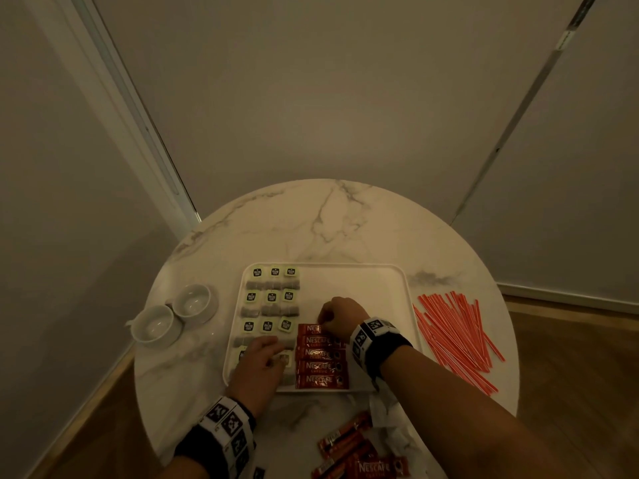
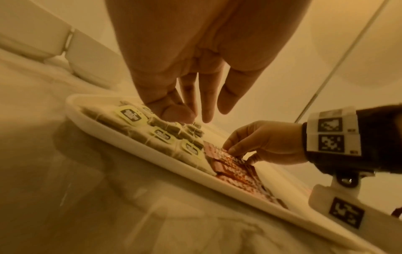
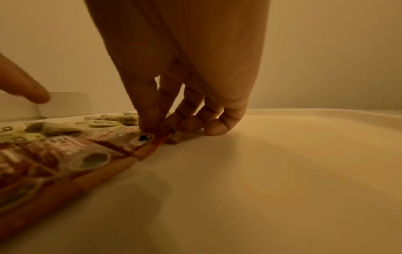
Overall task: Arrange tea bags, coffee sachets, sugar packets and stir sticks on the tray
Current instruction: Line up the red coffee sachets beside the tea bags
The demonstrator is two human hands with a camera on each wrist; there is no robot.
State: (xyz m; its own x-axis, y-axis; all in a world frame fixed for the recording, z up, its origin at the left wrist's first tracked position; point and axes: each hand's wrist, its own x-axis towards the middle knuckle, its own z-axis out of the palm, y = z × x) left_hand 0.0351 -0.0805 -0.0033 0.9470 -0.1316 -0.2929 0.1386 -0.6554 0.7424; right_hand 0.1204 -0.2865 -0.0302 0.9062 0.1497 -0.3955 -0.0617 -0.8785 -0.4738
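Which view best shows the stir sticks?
The head view: the red stir sticks lie in a loose pile on the table, right of the tray, fully visible. In the left wrist and right wrist views I cannot make them out.

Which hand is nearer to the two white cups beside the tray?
Left. The left hand rests on the tea bags at the tray's cup-side edge; the right hand is farther, mid-tray, away from the cups.

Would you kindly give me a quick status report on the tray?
Right hand pinching top coffee sachet onto tray. Left hand resting on tea bags, open. Stir sticks on the table. Nothing blocking.
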